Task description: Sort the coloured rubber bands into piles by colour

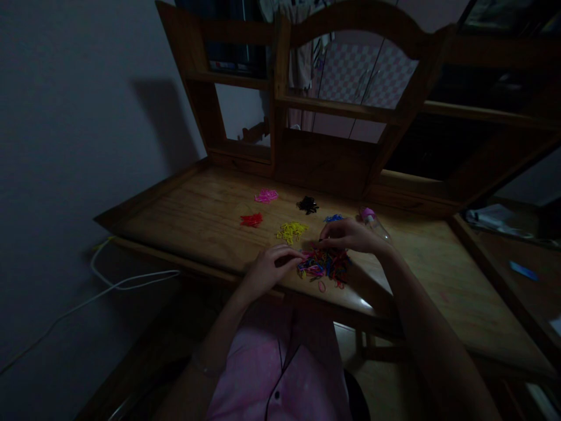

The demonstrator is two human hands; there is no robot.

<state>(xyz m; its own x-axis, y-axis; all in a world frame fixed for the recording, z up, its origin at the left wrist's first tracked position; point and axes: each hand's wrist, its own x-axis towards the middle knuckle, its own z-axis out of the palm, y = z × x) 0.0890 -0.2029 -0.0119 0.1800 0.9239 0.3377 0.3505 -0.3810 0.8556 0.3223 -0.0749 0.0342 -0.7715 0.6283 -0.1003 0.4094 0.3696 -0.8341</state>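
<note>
A heap of mixed coloured small bands (325,265) lies near the front edge of the wooden desk (210,210). My left hand (269,269) rests at the heap's left side, fingers bent and touching the bands. My right hand (348,235) hovers just behind the heap, fingertips pinched together over it; what they hold is too small to make out. Behind lie sorted small piles: pink (266,195), black (307,204), red (251,220), yellow (291,231) and blue (333,218).
A clear bottle with a pink cap (372,221) lies behind my right hand. A wooden hutch with shelves (324,105) stands along the desk's back. A white cable (123,283) hangs off the left edge. Papers and a blue item (523,271) lie at the right.
</note>
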